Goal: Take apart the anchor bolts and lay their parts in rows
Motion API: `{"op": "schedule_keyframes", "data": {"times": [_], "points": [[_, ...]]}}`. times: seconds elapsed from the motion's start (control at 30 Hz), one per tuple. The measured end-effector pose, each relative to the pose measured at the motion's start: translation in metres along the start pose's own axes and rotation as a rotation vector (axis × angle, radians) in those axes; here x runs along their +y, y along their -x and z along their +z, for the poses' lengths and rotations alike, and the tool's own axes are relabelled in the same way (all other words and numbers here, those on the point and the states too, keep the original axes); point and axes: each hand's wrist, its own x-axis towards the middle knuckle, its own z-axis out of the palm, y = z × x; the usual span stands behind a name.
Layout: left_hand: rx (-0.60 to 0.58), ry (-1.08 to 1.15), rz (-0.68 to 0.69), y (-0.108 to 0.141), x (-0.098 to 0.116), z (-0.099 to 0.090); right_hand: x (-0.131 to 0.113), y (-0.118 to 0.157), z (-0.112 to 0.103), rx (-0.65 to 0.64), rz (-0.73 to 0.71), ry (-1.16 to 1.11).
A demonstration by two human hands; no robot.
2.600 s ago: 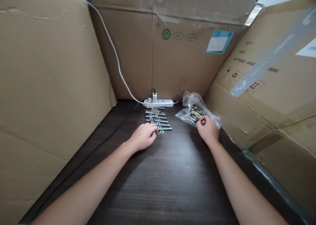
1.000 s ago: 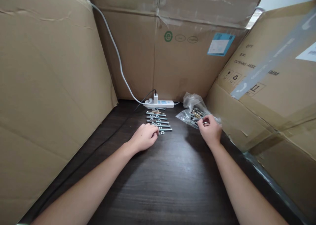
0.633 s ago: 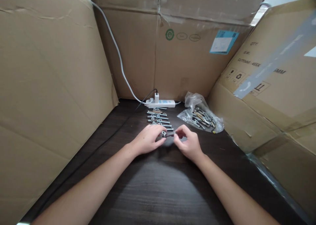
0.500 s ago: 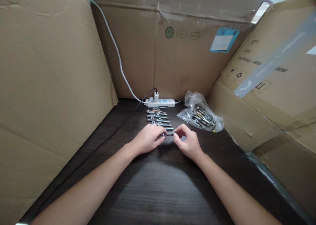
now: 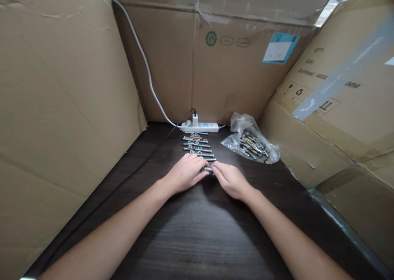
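Note:
Between my two hands, just above the dark table [image 5: 197, 239], is a short metal bolt [image 5: 208, 169]. My left hand [image 5: 187, 172] pinches its left end between thumb and fingers, which hide that end. On the other end, the fingers of my right hand [image 5: 231, 179] are closed, with thumb and forefinger pressed together. A shiny collar or nut shows in the gap, too small to make out exactly. Just beyond my hands lie rows of loose bolts [image 5: 201, 150] with washers and nuts [image 5: 194, 135] among them.
A clear plastic bag [image 5: 240, 124] with several metal bolts [image 5: 253, 144] lies at the right rear. A white power strip [image 5: 205, 127] with plugs sits at the back. A black cable [image 5: 135, 171] crosses the left side. Cardboard boxes [image 5: 166, 67] wall in three sides.
My right hand has shifted slightly left, closer to my left hand, and its fingers have folded further over the bolt's end. Less of the bolt shows between the hands.

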Motion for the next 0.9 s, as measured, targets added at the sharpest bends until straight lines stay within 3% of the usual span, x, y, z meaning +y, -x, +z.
{"op": "schedule_keyframes", "data": {"times": [0.3,0.57,0.9], "points": [[0.004,0.019,-0.028,0.0002,-0.0010,0.0001,0.0017,-0.0012,-0.0023,-0.026,0.070,0.050],[-0.006,0.020,0.002,-0.0001,-0.0023,0.0008,-0.0003,-0.0001,-0.0008,-0.104,0.024,0.097],[-0.039,0.166,-0.055,0.0029,-0.0008,0.0012,-0.0032,0.0000,0.0003,-0.126,0.018,0.166]]}}
